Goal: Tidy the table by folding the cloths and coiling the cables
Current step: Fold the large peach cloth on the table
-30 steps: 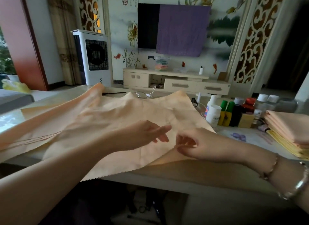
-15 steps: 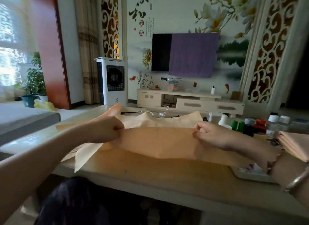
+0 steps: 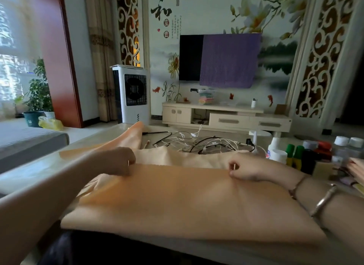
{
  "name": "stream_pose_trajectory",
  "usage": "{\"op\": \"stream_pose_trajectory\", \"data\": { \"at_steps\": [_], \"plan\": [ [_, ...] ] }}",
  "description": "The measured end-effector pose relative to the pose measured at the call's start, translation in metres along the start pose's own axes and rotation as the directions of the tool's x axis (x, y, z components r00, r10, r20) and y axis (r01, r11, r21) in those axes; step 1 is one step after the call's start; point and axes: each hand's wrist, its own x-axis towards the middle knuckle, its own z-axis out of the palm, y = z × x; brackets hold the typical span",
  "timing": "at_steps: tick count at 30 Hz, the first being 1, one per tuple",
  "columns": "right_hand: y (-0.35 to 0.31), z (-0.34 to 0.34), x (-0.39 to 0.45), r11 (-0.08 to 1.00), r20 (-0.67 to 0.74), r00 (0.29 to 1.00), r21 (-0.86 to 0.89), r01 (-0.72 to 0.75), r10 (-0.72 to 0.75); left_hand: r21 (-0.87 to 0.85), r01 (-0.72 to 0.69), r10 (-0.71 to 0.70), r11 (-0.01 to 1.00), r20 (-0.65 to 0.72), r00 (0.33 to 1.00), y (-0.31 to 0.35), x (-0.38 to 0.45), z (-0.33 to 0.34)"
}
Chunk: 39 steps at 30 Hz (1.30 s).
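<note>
A large peach cloth [image 3: 187, 195] lies across the near part of the pale table [image 3: 29, 174], its upper layer drawn taut toward me. My left hand [image 3: 120, 161] pinches the folded edge at its left end. At the right end of that edge my right hand [image 3: 248, 169] pinches the cloth too. Behind the cloth a tangle of white and black cables [image 3: 199, 143] sprawls loose on the table. A strip of the cloth [image 3: 132, 136] runs away to the far left of the cables.
Several small bottles and jars [image 3: 307, 156] crowd the table's right side, with a white spray bottle [image 3: 275, 144] among them. A stack of folded cloths [image 3: 356, 172] shows at the right edge. A grey sofa [image 3: 25, 140] stands left of the table.
My hands went from the cloth's near edge to gripping it, lifted it and carried the fold toward the far side. The cloth now lies doubled, and the cables behind it have come into view.
</note>
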Motion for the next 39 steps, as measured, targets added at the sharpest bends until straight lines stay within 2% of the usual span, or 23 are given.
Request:
{"op": "stream_pose_trajectory", "data": {
  "at_steps": [2, 4, 7, 12, 20, 23, 26, 28, 30, 32, 33, 35, 37, 39],
  "plan": [
    [0.002, 0.004, 0.026, 0.996, -0.105, 0.991, -0.024, -0.083, 0.080, -0.038, 0.061, -0.065, 0.997, -0.111, 0.992, -0.010, 0.021, 0.001],
    [0.006, 0.010, 0.051, 0.990, -0.147, 0.979, -0.004, -0.142, 0.140, -0.100, 0.135, -0.152, 0.986, -0.192, 0.970, -0.019, 0.041, 0.003],
    [0.011, 0.021, 0.086, 0.989, -0.193, 0.970, 0.033, -0.147, 0.150, -0.158, 0.215, -0.250, 0.964, -0.259, 0.933, -0.029, 0.071, 0.009],
    [0.013, 0.036, 0.126, 0.980, -0.340, 0.925, -0.034, -0.194, 0.171, -0.270, 0.264, -0.345, 0.926, -0.319, 0.883, -0.042, 0.110, 0.023],
    [0.021, 0.053, 0.151, 0.967, -0.316, 0.928, -0.096, -0.238, 0.197, -0.293, 0.211, -0.321, 0.933, -0.403, 0.857, -0.058, 0.138, 0.043],
    [0.018, 0.057, 0.148, 0.966, -0.350, 0.923, -0.136, -0.221, 0.162, -0.204, 0.205, -0.280, 0.957, -0.476, 0.833, -0.056, 0.137, 0.050],
    [0.016, 0.057, 0.138, 0.971, -0.386, 0.920, -0.187, -0.150, 0.068, -0.091, 0.210, -0.225, 0.973, -0.548, 0.806, -0.054, 0.134, 0.055],
    [0.014, 0.053, 0.128, 0.991, -0.374, 0.927, -0.130, -0.031, -0.020, -0.137, 0.167, -0.216, 0.976, -0.573, 0.791, -0.049, 0.131, 0.056],
    [0.008, 0.049, 0.112, 0.995, -0.329, 0.940, 0.031, 0.100, -0.084, -0.242, 0.077, -0.210, 0.967, -0.594, 0.777, -0.038, 0.124, 0.051],
    [0.000, 0.046, 0.091, 0.962, -0.279, 0.949, 0.185, 0.202, -0.146, -0.268, -0.084, -0.103, 0.960, -0.614, 0.782, -0.024, 0.112, 0.047],
    [-0.004, 0.047, 0.081, 0.940, -0.263, 0.946, 0.231, 0.250, -0.187, -0.253, -0.192, -0.003, 0.948, -0.613, 0.790, -0.016, 0.104, 0.047],
    [-0.012, 0.048, 0.054, 0.905, -0.229, 0.931, 0.257, 0.338, -0.283, -0.232, -0.361, 0.187, 0.903, -0.545, 0.817, 0.003, 0.076, 0.049],
    [-0.018, 0.048, 0.030, 0.884, -0.177, 0.922, 0.269, 0.382, -0.344, -0.305, -0.452, 0.312, 0.838, -0.412, 0.856, 0.021, 0.049, 0.053],
    [-0.023, 0.049, 0.009, 0.873, -0.115, 0.904, 0.234, 0.427, -0.411, -0.341, -0.491, 0.392, 0.801, -0.320, 0.862, 0.032, 0.027, 0.059]
  ]
}}
